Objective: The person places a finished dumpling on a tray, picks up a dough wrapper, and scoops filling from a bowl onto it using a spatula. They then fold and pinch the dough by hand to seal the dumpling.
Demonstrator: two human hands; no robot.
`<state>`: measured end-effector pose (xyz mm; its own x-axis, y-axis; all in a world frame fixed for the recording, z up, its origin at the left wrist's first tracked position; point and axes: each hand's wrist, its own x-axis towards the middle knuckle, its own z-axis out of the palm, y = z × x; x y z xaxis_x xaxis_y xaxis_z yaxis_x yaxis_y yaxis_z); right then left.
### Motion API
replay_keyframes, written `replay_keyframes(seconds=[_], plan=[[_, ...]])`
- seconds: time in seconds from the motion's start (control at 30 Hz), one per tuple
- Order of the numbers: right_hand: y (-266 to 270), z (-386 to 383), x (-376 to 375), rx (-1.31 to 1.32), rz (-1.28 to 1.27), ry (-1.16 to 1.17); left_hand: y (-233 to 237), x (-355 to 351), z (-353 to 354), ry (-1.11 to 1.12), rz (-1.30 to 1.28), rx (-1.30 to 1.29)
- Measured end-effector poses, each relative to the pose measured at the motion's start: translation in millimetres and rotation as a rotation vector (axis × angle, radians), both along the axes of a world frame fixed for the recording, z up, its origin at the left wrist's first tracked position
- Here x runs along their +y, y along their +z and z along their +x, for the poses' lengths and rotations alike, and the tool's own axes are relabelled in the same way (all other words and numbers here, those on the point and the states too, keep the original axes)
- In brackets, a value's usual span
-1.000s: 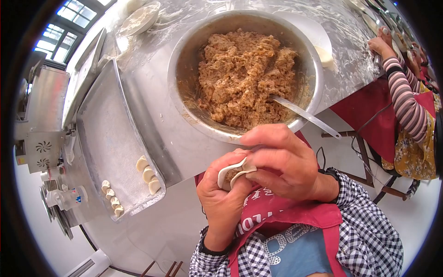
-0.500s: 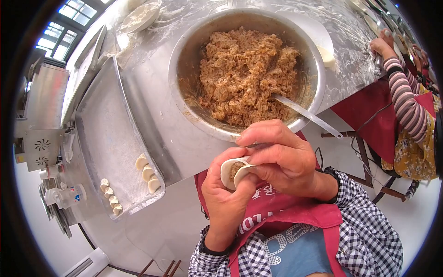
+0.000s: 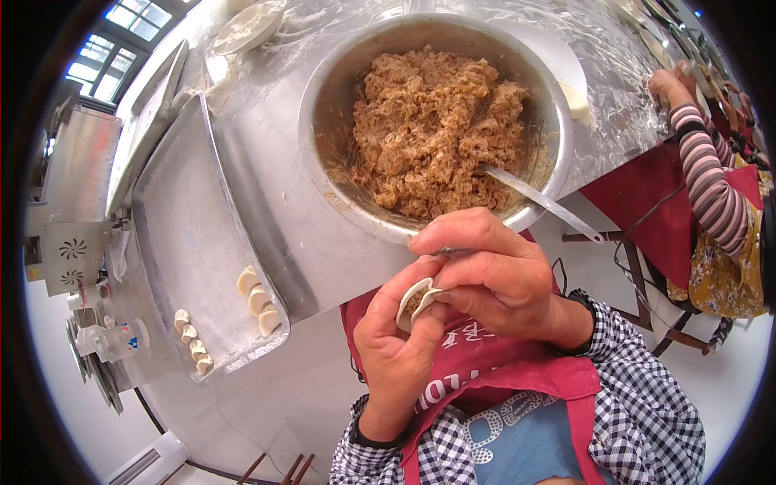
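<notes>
"Tabletop (image 3: 311, 267) of metal, dusted with flour behind the bowl (image 3: 333, 105). What stood on it?"

"The broad bowl dominated, set near the edge on the worker's side, likely for a short reach. A shallow tray (image 3: 186, 234) lay to the bowl's left, perhaps to give folded pieces a place of their own."

"And inside the bowl?"

"A heap of brown filling (image 3: 440, 121). A spoon (image 3: 541, 202) rested in it, its handle jutting over the bowl's near right rim, presumably so it could be grabbed clean."

"The hands?"

"Both worked just on the near side of the bowl. The right hand (image 3: 505, 279) had thumb and finger nipped narrowly together on the dough's edge. The left hand (image 3: 394, 339) curled around the same piece, thumb in front, apparently cupping it so the filling stayed in. Some fingertips were hidden; their exact grip could not be told."

"Any others folded?"

"Pale dumplings (image 3: 259, 301) sat left of the bowl in two short rows at the tray's near end, probably spaced against sticking."

"The one in hand?"

"A half-folded dumpling (image 3: 415, 305), short of the bowl's near rim, gaped open toward the left, filling showing."
</notes>
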<state>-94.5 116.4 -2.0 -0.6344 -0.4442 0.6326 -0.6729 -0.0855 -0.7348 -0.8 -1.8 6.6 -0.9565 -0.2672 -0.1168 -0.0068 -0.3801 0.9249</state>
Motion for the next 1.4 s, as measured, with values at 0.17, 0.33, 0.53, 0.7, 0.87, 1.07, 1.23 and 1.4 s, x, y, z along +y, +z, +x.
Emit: replay_keyframes(seconds=[0.17, 0.33, 0.53, 0.7, 0.87, 1.07, 1.23, 1.4], plan=[[4, 5, 3, -0.136, 0.014, 0.065, 4, -4, 1, -0.034, 0.092, -0.050], [3, 2, 3, -0.241, 0.002, 0.123, 5, -6, 1, -0.087, 0.145, -0.060], [0, 5, 3, -0.123, -0.018, 0.122, 13, -2, 4, -0.073, 0.165, -0.126], [1, 7, 2, -0.089, -0.012, 0.074, 8, -2, 4, -0.045, 0.189, -0.074], [3, 1, 1, -0.060, -0.005, 0.059, 4, -2, 0, -0.056, 0.159, -0.027], [-3, 0, 3, -0.001, -0.010, 0.100, 2, -2, 2, -0.097, 0.065, -0.009], [3, 1, 3, -0.046, -0.003, 0.103, 7, -5, 4, -0.107, 0.094, -0.064], [9, 0, 4, -0.119, 0.004, 0.137, 10, -6, 2, -0.142, 0.054, -0.095]])
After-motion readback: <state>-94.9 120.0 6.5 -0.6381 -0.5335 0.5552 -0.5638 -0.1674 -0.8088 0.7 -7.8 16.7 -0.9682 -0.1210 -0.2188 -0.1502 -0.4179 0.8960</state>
